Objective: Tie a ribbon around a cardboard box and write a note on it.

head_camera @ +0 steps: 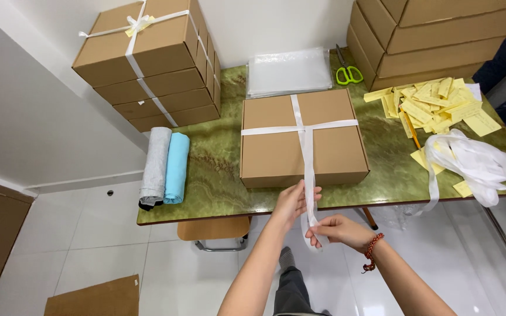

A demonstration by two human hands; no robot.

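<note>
Head view: both hands' fingers pinch glossy white ribbon [307, 153] crossing a matte cardboard box [276, 149].

Bright, even indoor light; soft shadows; mild glare on plastic sheets [289, 71]; wide-angle edge bending; sharp.

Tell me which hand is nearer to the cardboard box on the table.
Left. The left hand holds the white ribbon just below the cardboard box front edge; the right hand grips the ribbon lower, farther from it.

Green-handled scissors [349, 74] beside yellow slips [434, 105]; grey and blue rolls [165, 167] at table edge.
</note>
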